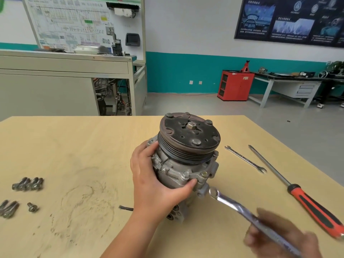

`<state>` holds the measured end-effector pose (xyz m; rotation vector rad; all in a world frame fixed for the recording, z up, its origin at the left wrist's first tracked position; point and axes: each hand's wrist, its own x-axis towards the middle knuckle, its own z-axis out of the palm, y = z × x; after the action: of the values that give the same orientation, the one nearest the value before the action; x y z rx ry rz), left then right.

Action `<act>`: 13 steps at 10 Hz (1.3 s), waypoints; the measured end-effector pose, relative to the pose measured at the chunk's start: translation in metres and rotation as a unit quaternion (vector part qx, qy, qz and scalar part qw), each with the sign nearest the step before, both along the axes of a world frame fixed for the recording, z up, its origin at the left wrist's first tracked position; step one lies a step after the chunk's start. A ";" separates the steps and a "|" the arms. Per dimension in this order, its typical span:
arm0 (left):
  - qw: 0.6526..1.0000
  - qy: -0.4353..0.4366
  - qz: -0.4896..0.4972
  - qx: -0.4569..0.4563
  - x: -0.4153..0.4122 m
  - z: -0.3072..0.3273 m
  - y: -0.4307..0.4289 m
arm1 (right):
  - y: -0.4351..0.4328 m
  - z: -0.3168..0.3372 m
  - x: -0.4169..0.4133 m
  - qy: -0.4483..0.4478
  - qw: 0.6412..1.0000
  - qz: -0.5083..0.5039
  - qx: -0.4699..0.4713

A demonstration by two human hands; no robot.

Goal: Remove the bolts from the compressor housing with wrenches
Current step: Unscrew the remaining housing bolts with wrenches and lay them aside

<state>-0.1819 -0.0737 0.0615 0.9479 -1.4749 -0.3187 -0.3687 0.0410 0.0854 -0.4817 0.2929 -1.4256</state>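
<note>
The compressor point(186, 164) stands near the middle of the bench point(74, 146). Its long axis is nearly upright, and the pulley and clutch face point up and tilt slightly away. The left hand point(154, 183) grips the housing, fingers curled round its far side and thumb pressed under the near flange. The wrist hides the lower body.

The right hand point(279, 237) is blurred and cut by the lower edge; it holds a wrench point(234, 203), though its fingers are hard to make out. The wrench runs from lower right up-left to a near-right housing lug; I cannot tell whether it seats on a bolt.

Removed bolts point(28, 183) lie at the left. A small open-ended spanner point(244, 159) and a screwdriver point(297, 189) lie at the right.
</note>
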 end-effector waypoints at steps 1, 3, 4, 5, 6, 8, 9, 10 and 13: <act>1.000 -0.002 0.023 0.000 -0.004 -0.002 0.002 | -0.006 -0.006 0.010 0.198 0.977 0.074 -0.025; 1.000 0.000 0.023 -0.012 -0.004 0.001 0.003 | -0.023 0.009 0.011 0.233 0.959 -0.137 -0.081; 1.000 0.003 0.015 -0.022 -0.003 0.001 0.003 | 0.000 -0.014 0.024 0.345 0.907 -0.226 -0.084; 1.000 0.014 0.013 -0.017 -0.004 0.002 0.003 | 0.004 -0.003 0.038 0.391 0.882 -0.250 -0.078; 1.000 0.016 0.015 -0.013 -0.004 0.001 0.003 | 0.002 0.002 0.037 0.392 0.880 -0.258 -0.077; 1.000 0.020 0.012 -0.015 -0.005 -0.001 0.000 | -0.036 0.007 0.000 0.331 0.911 -0.231 -0.083; 1.000 0.018 0.014 -0.020 -0.005 -0.002 -0.001 | -0.075 0.021 -0.023 0.347 0.927 -0.119 -0.073; 1.000 0.019 0.012 -0.021 -0.004 -0.001 -0.001 | -0.115 0.034 -0.029 0.360 0.930 -0.019 -0.071; 0.999 0.019 0.008 -0.029 -0.003 -0.003 -0.003 | -0.070 -0.001 -0.035 0.050 0.993 0.070 -0.084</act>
<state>-0.1850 -0.0763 0.0581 0.9012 -1.4333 -0.2797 -0.4033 -0.0287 0.0847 -0.6998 0.2156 -1.2978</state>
